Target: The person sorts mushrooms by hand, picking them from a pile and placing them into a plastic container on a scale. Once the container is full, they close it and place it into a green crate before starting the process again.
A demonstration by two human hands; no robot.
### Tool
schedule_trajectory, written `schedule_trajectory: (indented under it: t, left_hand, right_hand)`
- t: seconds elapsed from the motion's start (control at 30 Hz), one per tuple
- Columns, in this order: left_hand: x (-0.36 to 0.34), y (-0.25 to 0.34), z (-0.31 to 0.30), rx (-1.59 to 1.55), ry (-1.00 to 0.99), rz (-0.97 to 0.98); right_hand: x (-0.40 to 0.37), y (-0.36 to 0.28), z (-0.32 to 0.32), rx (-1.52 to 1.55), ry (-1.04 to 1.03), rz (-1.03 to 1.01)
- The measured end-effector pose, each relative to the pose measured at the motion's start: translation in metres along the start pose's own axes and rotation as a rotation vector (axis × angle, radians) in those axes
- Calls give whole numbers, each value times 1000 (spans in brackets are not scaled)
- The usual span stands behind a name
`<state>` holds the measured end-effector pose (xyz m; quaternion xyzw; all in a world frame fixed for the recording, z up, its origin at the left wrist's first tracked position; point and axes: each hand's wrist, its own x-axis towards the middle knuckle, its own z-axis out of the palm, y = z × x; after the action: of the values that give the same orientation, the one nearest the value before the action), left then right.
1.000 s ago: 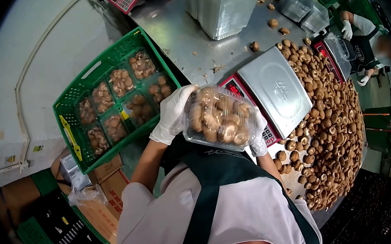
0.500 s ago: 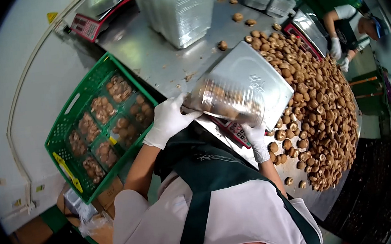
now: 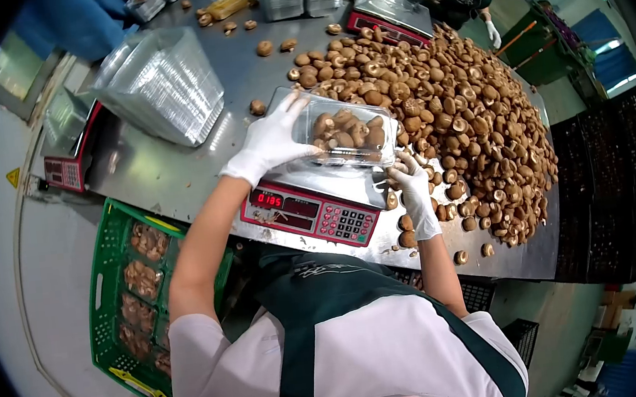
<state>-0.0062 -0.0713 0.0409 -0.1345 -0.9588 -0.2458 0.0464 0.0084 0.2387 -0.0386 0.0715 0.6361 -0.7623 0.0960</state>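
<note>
The left hand (image 3: 273,137) lies with fingers spread on the clear box of mushrooms (image 3: 346,130), just right of it, on the scale (image 3: 311,211). The right hand (image 3: 411,181) touches the box's corner, fingers curled, maybe pinching it.

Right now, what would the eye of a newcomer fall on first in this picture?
The big heap of brown mushrooms covering the right side of the steel table strikes first. Next, at the centre, a clear tray of mushrooms sits on a red-fronted scale, with the white-gloved left hand laid on it and the right hand at its near corner. A green crate of filled trays stands lower left.
</note>
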Motion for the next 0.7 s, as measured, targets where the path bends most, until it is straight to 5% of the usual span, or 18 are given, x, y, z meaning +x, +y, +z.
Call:
schedule_trajectory:
  t: [0.17, 0.33, 0.53, 0.7]
  left_hand:
    - [59, 11, 15, 161, -404, 129]
    - [60, 49, 17, 375, -449, 64]
    - [58, 49, 29, 399, -346, 102]
    - [75, 53, 1, 298, -501, 11]
  right_hand:
    - [16, 5, 11, 43, 121, 33]
    - [38, 1, 17, 212, 147, 86]
    - [45, -13, 29, -94, 248, 38]
    - [44, -9, 30, -222, 226, -13]
